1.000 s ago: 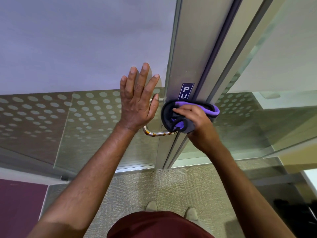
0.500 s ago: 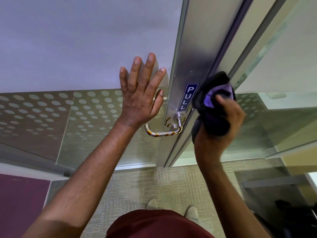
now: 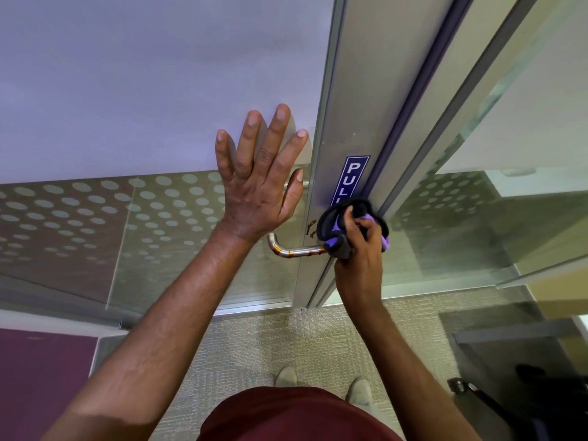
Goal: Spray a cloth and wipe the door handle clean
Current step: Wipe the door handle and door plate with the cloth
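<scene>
Cloth point(image 3: 334, 226): bunched, dark grey to black outside with purple folds showing; wrapped over the right end of the handle, against the door frame, just under the sign.
Handle point(image 3: 294, 251): brushed metal lever, horizontal bar with a bend upward at its left end; orange-brown glints along the bar and at the bend; right end hidden under the cloth.
Right hand point(image 3: 359, 249): fingers point(image 3: 366, 224) curled round the cloth, gripping it onto the handle; wrist below, forearm running down to the lower right.
Left hand point(image 3: 257, 186): flat on the glass point(image 3: 127, 90), fingers straight and spread, thumb out toward the frame; palm just above the bent end of the handle, contact with it not clear.
Frame point(image 3: 350, 90): silvery metal upright, tilted in the wide-angle view; small orange-brown marks just left of the cloth.
Sign point(image 3: 351, 176): blue vertical strip with white letters, "PUL" readable, lower end covered by the cloth.
Glass: upper part frosted pale lilac, lower band patterned with pale dots.
Floor point(image 3: 286, 338): beige carpet below the door, purple patch at the far left.
Shoes point(image 3: 286, 377): two light toes on the carpet, near the bottom.
Shirt point(image 3: 296, 415): dark red, at the bottom edge.
</scene>
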The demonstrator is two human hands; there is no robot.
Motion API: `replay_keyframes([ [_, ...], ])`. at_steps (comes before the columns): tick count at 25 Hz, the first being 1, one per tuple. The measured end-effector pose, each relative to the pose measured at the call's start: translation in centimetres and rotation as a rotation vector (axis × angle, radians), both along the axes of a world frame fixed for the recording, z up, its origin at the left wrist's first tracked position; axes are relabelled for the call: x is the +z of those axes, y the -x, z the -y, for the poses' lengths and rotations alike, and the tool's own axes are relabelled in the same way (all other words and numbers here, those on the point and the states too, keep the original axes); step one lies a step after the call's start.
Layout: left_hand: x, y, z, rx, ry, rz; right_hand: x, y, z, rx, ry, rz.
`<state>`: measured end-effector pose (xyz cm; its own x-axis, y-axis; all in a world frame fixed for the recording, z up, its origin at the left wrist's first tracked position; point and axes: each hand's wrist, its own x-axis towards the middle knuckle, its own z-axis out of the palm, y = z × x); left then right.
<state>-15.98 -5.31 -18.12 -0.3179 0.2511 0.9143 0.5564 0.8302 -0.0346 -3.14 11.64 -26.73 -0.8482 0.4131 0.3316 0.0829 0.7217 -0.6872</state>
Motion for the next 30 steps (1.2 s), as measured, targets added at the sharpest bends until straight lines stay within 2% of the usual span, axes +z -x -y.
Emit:
replay_keyframes([
  [4, 0.0, 0.0, 0.0, 0.004, -0.004, -0.001, -0.6, -0.1, -0.2, 0.024, 0.093, 0.039],
  [10, 0.0, -0.1, 0.1, 0.0, -0.012, 0.018, -0.7, -0.5, -0.1, 0.02, 0.285, -0.006],
  [18, 0.2, 0.0, 0.0, 0.009, -0.024, 0.025, 0.6, -0.8, -0.1, 0.02, 0.406, 0.026],
  [21, 0.4, -0.1, 0.0, 0.03, -0.023, 0.031, 1.3, -1.0, -0.2, -0.002, 0.538, -0.008],
  [24, 0.5, -0.3, 0.0, 0.036, -0.02, 0.041, 1.6, -1.4, -1.0, -0.067, 0.73, 0.135],
  [26, 0.4, -0.5, 0.0, 0.039, -0.006, 0.043, 2.1, -2.6, -1.7, -0.079, 0.789, 0.214],
  [30, 0.4, -0.5, -0.1, 0.036, 0.023, 0.033, 4.6, -5.1, -2.0, -0.089, 0.829, 0.094],
])
